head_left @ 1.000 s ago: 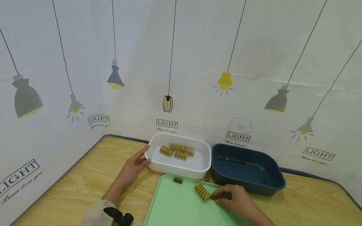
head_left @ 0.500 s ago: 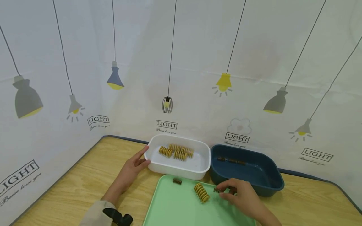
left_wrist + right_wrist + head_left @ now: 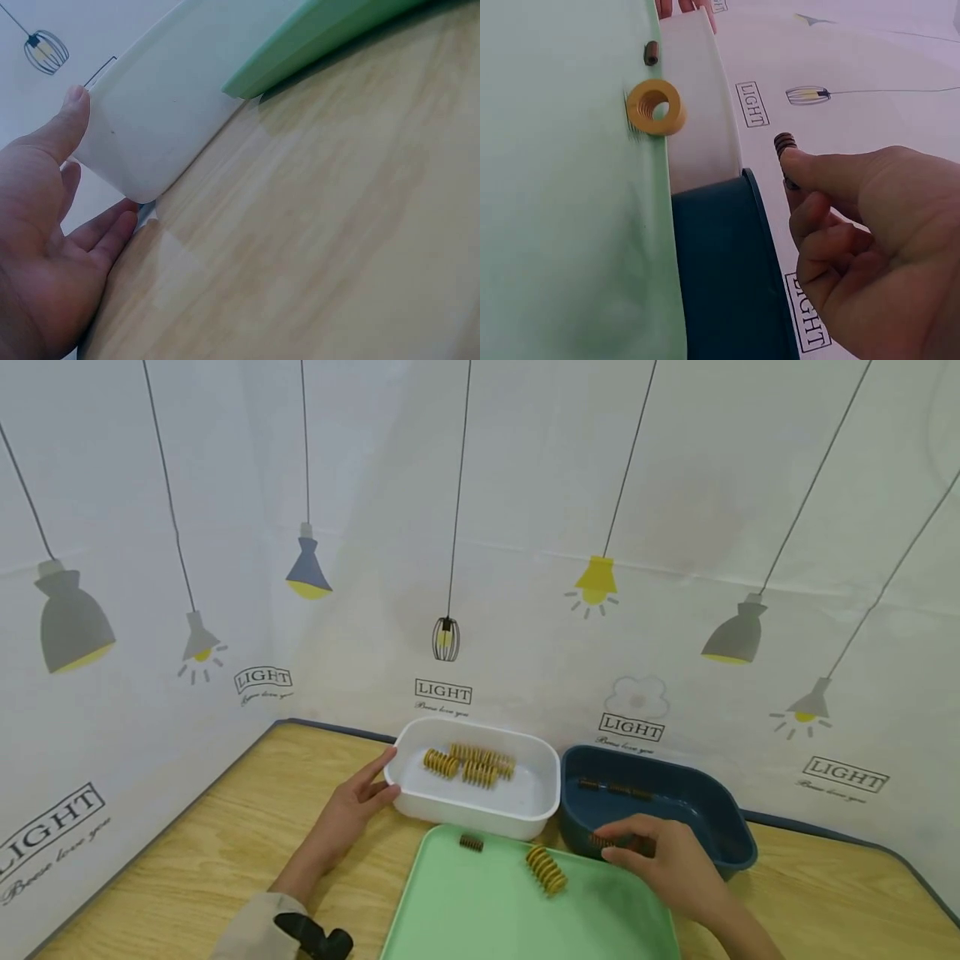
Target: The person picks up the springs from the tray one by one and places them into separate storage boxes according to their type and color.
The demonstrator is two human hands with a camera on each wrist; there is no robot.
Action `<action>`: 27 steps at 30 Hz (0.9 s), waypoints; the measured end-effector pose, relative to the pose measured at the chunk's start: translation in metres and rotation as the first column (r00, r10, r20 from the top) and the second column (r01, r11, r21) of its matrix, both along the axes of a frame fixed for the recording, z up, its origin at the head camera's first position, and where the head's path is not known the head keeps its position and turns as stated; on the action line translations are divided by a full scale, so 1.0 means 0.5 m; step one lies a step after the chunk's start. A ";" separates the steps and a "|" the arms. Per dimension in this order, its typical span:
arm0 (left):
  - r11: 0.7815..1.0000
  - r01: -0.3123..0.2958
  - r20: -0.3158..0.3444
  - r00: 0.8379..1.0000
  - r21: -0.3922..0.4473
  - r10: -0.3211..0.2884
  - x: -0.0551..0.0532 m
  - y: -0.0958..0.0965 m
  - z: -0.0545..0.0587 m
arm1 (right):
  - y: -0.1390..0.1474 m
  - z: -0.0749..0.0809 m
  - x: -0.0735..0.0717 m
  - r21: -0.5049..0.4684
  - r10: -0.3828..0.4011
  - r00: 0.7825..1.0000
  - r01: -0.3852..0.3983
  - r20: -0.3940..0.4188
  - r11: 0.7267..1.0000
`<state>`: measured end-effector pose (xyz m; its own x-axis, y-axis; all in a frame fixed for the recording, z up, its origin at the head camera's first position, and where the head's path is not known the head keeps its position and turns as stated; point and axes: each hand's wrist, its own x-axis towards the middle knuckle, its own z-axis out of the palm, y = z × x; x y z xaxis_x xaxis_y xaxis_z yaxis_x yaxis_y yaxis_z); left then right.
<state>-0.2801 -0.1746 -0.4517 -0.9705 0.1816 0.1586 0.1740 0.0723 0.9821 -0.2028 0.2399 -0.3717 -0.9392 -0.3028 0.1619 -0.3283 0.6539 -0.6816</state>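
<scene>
My right hand (image 3: 678,864) pinches a small dark brown coil spring (image 3: 785,142) between thumb and fingertips, just over the near wall of the dark blue bin (image 3: 693,827). The remaining fingers curl in toward the palm. At the left end of the white bin (image 3: 480,817), my left hand (image 3: 345,814) touches the wall with fairly straight fingers and thumb. On the green tray (image 3: 480,910) lie a thick yellow coil spring (image 3: 546,870) and another small dark spring (image 3: 472,842). Several yellow springs (image 3: 480,774) lie inside the white bin, and small dark springs (image 3: 618,790) lie in the blue one.
Both bins stand side by side behind the tray, on a wood-grain table (image 3: 187,860). A wall covering (image 3: 517,610) printed with lamps rises behind the table's back edge. A black strap mount (image 3: 311,935) sits on the left sleeve.
My right hand has lifted the small dark spring off the tray from beside the yellow spring and carried it up and rightward to the blue bin. The left hand has stayed at the white bin.
</scene>
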 end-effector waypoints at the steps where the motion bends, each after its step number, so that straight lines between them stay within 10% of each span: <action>1: 1.000 0.001 -0.001 1.000 0.000 -0.001 0.000 0.000 0.000 | 0.003 0.002 -0.001 0.000 0.001 1.000 -0.001 -0.006 1.000; 11: 1.000 -0.002 -0.001 1.000 -0.005 0.002 0.003 0.002 0.004 | 0.034 0.007 -0.036 0.062 -0.031 0.996 0.037 -0.084 0.997; 27: 1.000 0.001 -0.005 1.000 -0.004 -0.001 0.003 0.001 0.005 | 0.066 -0.008 -0.116 0.060 -0.019 1.000 0.019 0.006 0.998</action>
